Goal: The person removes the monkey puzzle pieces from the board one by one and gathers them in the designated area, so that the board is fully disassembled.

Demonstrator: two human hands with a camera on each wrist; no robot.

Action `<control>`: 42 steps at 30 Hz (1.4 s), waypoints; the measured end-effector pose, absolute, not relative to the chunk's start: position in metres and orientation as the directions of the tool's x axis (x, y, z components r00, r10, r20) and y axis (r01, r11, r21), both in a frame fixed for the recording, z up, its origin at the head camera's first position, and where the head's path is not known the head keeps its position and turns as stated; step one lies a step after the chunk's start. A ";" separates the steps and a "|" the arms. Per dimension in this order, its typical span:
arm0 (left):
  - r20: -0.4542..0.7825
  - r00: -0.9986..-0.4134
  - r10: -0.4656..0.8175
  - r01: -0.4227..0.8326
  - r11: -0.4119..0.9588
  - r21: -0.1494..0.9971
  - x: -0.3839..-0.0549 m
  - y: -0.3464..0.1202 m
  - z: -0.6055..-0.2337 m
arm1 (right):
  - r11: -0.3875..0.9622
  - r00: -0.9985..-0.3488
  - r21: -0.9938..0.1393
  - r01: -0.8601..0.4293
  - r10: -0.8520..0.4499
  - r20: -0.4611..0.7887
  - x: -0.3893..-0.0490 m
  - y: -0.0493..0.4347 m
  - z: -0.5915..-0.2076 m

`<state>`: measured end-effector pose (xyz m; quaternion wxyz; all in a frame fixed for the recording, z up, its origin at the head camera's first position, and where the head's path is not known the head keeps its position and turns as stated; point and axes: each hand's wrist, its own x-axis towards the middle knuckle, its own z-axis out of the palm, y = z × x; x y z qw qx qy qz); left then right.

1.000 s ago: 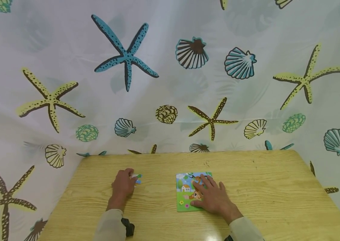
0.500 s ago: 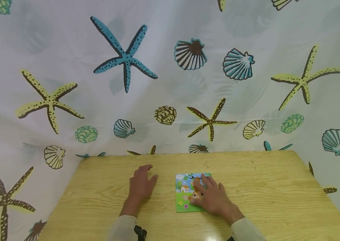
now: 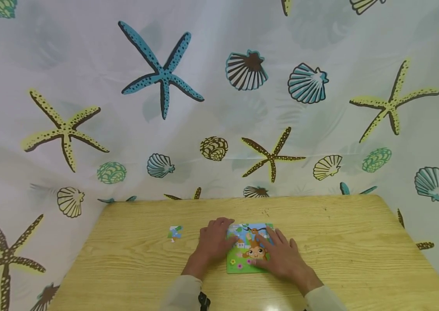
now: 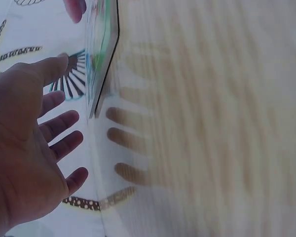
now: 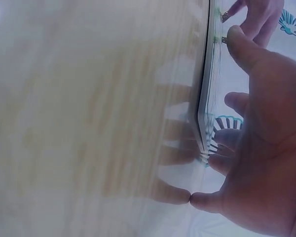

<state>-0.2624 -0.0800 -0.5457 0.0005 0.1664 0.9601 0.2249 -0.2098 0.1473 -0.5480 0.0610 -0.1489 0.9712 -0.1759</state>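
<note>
Monkey board has left grip newly at its edge, wide like right grip.

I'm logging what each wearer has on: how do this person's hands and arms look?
The left hand and right hand are ungloved. The left sleeve and right sleeve are long, plain and cream-coloured. A small black fitting sits at the left cuff, too small to identify.

We hold our left hand and right hand near each other, both turned palm-down, fingers parted and loosely extended, our wrists slanting inward from either side.
</note>
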 end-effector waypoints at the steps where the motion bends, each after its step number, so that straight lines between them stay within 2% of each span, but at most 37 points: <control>1: 0.068 -0.939 0.338 0.335 0.845 0.417 -0.262 -0.076 -0.546 | 0.896 -0.948 -0.353 -0.268 -0.311 -0.068 -0.210 0.148 -0.548; 7: 0.023 -0.916 0.401 0.383 0.853 0.356 -0.262 -0.056 -0.545 | 0.895 -0.947 -0.362 -0.260 -0.310 -0.088 -0.206 0.149 -0.547; 15: -0.029 -0.933 0.359 0.337 0.898 0.282 -0.265 -0.039 -0.550 | 0.883 -0.940 -0.381 -0.275 -0.331 -0.089 -0.200 0.152 -0.543; 29: 0.010 -0.965 0.260 0.242 0.883 0.402 -0.266 -0.036 -0.549 | 0.888 -0.937 -0.349 -0.299 -0.342 -0.068 -0.202 0.155 -0.545; 42: -0.003 -0.976 0.217 0.197 0.890 0.411 -0.265 -0.040 -0.546 | 0.888 -0.935 -0.340 -0.310 -0.350 -0.061 -0.202 0.156 -0.547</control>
